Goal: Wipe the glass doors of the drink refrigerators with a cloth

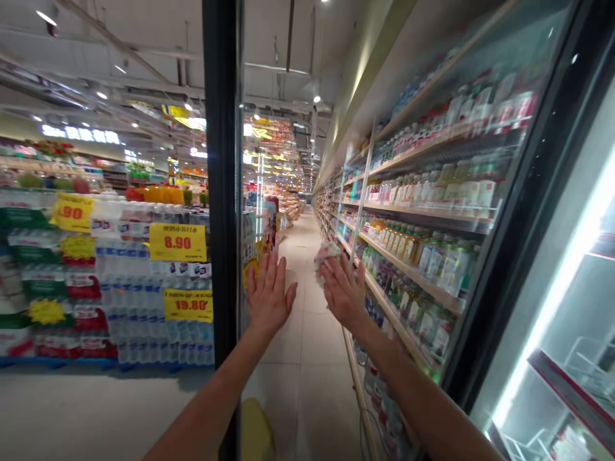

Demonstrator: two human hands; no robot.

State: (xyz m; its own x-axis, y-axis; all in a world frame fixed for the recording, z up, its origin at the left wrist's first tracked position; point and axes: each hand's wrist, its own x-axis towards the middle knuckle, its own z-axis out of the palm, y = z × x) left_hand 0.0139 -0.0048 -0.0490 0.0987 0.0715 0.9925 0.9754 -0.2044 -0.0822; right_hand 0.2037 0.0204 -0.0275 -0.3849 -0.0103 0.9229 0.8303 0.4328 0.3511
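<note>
I face an open glass fridge door (pixel 288 160) with a black frame (pixel 221 192) in a supermarket aisle. My left hand (pixel 269 298) lies flat against the glass with its fingers spread and holds nothing. My right hand (pixel 343 291) presses a crumpled whitish cloth (pixel 325 256) against the same glass, fingers closed over it. Through the pane I see the aisle floor and shelves of bottled drinks (pixel 413 250).
Stacked packs of bottled water with yellow price signs (pixel 177 242) stand at the left. Refrigerated shelves (pixel 432 211) run along the right. A lit fridge interior with a wire shelf (pixel 576 378) is at the far right. A yellow object (pixel 257 432) sits low by the door.
</note>
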